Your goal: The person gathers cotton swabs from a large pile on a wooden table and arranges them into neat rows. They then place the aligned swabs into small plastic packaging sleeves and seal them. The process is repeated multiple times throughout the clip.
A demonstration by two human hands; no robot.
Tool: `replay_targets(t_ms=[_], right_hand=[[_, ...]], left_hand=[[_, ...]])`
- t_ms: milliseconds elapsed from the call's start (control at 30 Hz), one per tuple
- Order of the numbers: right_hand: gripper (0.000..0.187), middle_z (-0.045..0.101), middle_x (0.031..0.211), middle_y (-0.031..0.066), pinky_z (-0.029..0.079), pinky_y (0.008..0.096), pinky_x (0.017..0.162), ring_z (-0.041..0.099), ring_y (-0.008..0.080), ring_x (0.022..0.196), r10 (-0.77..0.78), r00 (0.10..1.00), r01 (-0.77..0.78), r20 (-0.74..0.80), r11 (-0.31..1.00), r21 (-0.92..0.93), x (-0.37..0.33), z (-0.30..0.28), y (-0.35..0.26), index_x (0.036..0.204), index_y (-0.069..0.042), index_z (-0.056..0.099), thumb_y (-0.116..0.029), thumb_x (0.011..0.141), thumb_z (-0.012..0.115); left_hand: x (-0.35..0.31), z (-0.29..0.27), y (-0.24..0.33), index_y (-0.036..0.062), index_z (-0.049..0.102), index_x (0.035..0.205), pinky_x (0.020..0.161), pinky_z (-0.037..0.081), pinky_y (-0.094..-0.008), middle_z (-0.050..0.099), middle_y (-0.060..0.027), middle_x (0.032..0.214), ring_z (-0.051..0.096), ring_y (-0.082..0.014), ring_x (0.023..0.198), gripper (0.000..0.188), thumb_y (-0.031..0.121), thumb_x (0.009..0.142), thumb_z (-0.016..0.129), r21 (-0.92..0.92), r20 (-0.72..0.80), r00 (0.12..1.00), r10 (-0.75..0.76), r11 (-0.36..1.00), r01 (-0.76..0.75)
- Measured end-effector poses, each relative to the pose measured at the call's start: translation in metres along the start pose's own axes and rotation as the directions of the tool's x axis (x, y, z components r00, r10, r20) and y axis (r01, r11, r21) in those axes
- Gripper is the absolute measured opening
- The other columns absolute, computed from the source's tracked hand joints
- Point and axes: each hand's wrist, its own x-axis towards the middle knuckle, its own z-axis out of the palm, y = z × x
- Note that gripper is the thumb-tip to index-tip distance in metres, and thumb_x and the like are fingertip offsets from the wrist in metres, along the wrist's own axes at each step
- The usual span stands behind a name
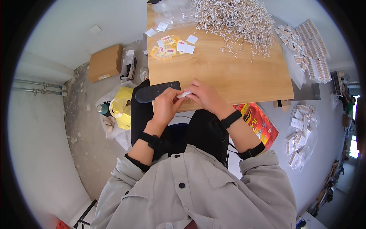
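Just above the near edge of the wooden table (228, 76), my two hands come together around a small bundle of cotton swabs (184, 94), its white tips side by side. My left hand (166, 104) pinches the bundle's left end between thumb and fingers. On its other end, the fingers of my right hand (206, 97) are closed. Fingers cover part of the bundle. Beneath and left of my left hand, a dark flat board (152, 91) juts past the table's left edge. A large heap of loose cotton swabs (236, 23) covers the far right of the table.
Yellow labels (166, 49), white paper squares (187, 48) and clear plastic bags (173, 13) lie at the table's far left. Packed swab bundles (312, 49) stand beyond the right edge, with more packs (299, 131) lower right. A cardboard box (105, 63) and yellow bag (122, 107) sit left.
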Motion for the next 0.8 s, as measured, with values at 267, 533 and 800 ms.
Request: replay_targets(t_ms=[267, 533, 800], right_hand=[[0.012, 0.055, 0.091, 0.0095, 0.05, 0.0408, 0.067, 0.061, 0.0313, 0.081, 0.027, 0.996, -0.03, -0.08, 0.999, -0.032, -0.014, 0.018, -0.013, 0.095, -0.009, 0.063, -0.013, 0.085, 0.067], [0.019, 0.062, 0.098, 0.0061, 0.052, 0.0332, 0.071, 0.064, 0.0209, 0.082, 0.368, 0.917, -0.25, -0.156, 0.832, 0.495, -0.011, 0.008, -0.025, 0.11, -0.007, 0.063, -0.018, 0.094, 0.062], [0.039, 0.06, 0.124, 0.0067, 0.052, 0.0334, 0.095, 0.062, 0.0172, 0.108, 0.442, 0.892, 0.117, 0.099, -0.437, 0.892, -0.03, 0.021, -0.069, 0.137, -0.009, 0.043, -0.027, 0.103, 0.048]], left_hand=[[-0.017, -0.004, -0.001, 0.0037, 0.07, 0.098, 0.058, 0.049, -0.0267, 0.063, -0.0072, 0.078, 0.06, -0.0146, 0.061, 0.022, 0.002, 0.077, 0.076, -0.058, -0.014, 1.0, 0.005, 0.998, -0.005], [0.0, -0.033, 0.035, 0.0052, 0.067, 0.104, 0.066, 0.05, -0.0296, 0.064, -0.0055, 0.089, 0.06, -0.0171, 0.071, 0.045, 0.014, 0.065, 0.087, 0.032, -0.157, 0.985, -0.068, 0.997, 0.074], [-0.003, -0.042, 0.109, 0.0038, 0.067, 0.095, 0.072, 0.046, -0.0294, 0.06, -0.0055, 0.091, 0.056, -0.0181, 0.08, 0.038, 0.008, 0.063, 0.087, -0.236, -0.299, 0.951, 0.079, 0.959, -0.154]])
